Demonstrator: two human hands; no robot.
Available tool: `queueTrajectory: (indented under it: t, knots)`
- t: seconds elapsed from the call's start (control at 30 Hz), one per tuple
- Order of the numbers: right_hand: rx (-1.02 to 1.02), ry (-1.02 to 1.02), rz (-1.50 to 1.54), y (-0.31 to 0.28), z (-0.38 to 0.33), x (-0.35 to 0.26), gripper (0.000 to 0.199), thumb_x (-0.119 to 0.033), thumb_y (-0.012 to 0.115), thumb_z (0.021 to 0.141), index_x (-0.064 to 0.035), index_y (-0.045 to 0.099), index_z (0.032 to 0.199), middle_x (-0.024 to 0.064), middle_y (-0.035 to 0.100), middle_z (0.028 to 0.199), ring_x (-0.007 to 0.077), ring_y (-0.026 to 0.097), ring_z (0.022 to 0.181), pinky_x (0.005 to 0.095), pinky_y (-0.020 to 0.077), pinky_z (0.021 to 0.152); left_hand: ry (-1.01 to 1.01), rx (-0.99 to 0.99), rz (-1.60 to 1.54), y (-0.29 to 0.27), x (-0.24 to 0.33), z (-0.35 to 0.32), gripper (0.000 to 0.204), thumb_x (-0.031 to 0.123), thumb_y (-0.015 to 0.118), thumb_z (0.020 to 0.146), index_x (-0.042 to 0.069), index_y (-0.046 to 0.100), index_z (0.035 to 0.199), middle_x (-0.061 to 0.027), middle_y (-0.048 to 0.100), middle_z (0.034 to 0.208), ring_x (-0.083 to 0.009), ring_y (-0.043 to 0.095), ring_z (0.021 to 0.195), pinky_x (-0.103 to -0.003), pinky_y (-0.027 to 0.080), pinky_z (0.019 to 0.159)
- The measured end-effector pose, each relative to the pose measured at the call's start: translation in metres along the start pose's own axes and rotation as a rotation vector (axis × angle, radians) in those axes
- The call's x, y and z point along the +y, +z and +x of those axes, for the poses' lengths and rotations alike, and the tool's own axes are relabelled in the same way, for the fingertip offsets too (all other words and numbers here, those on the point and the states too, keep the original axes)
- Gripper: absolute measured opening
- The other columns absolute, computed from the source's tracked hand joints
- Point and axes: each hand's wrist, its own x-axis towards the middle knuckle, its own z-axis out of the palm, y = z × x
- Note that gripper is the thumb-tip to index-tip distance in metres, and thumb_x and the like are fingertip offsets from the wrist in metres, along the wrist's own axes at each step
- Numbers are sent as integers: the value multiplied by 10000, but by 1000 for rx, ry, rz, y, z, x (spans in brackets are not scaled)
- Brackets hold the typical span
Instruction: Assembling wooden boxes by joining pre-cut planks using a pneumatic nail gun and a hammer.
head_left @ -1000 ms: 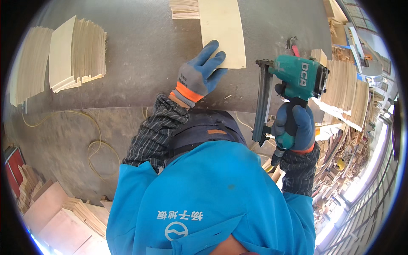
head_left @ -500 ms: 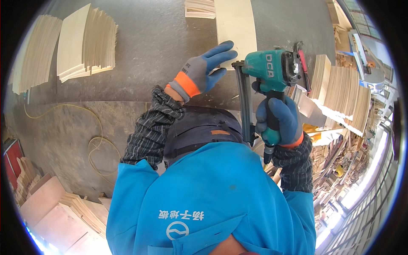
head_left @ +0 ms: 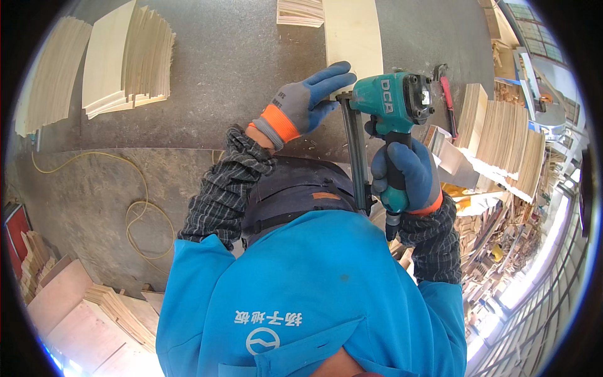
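In the head view, my gloved right hand (head_left: pixel 416 173) is wrapped round the black grip of a teal pneumatic staple gun (head_left: pixel 384 100) with a long dark magazine. The gun's nose is at the near left corner of a long pale wooden board (head_left: pixel 353 38); whether it touches the board cannot be made out. My gloved left hand (head_left: pixel 311 100) lies with its fingers stretched out, fingertips at the board's left edge, close to the nose. It holds nothing. The gun's body hides the board's near end.
A dark worktop (head_left: pixel 239 69) carries a small stack of boards (head_left: pixel 300 12) and larger stacks (head_left: pixel 125 60) on the left. Red-handled pincers (head_left: pixel 448 100) lie right of the gun, before more stacked boards (head_left: pixel 499 129). A yellow hose (head_left: pixel 146 188) curls across the floor.
My right hand has brought the staple gun slightly left, its nose closer to my left fingers and the board's left edge. My left hand keeps its outstretched pose; the whole view has shifted a little.
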Motion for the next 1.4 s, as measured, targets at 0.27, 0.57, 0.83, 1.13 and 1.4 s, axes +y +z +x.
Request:
queueTrajectory:
  t: [0.27,0.57,0.83,1.13,1.4]
  knots:
    - [31,16,-51,1,0,-4,686,-384,672,981,58,503,1479,85,642,823,172,617,622,315,531,566,-49,1,6,0,1,-1,714,-47,714,916,206,530,1558,-107,480,1652,-358,541,1454,-428,580,1131]
    - [149,-49,-30,-6,-12,-4,485,-322,617,991,59,601,1292,97,669,810,170,643,619,314,534,572,-68,16,40,2,0,0,652,-13,712,938,203,562,1536,-108,497,1641,-354,558,1440,-423,590,1107]
    - [136,-22,-7,-14,-10,1,665,-358,645,987,49,507,1495,80,642,817,175,620,614,308,534,567,-11,22,43,1,3,-1,631,1,702,953,190,561,1538,-116,490,1646,-358,544,1452,-425,583,1111]
    - [124,-44,-33,-14,-13,-2,525,-302,598,1004,69,588,1376,92,667,817,166,641,623,316,541,579,-18,27,25,2,1,-1,631,-10,702,953,189,566,1536,-114,485,1651,-358,543,1455,-418,577,1117]
    - [151,-76,84,-33,-19,3,583,-338,615,1011,33,555,1457,71,661,834,177,650,629,324,554,585,-29,29,43,2,4,-1,648,-15,718,929,178,571,1530,-114,498,1643,-351,556,1445,-408,575,1119]
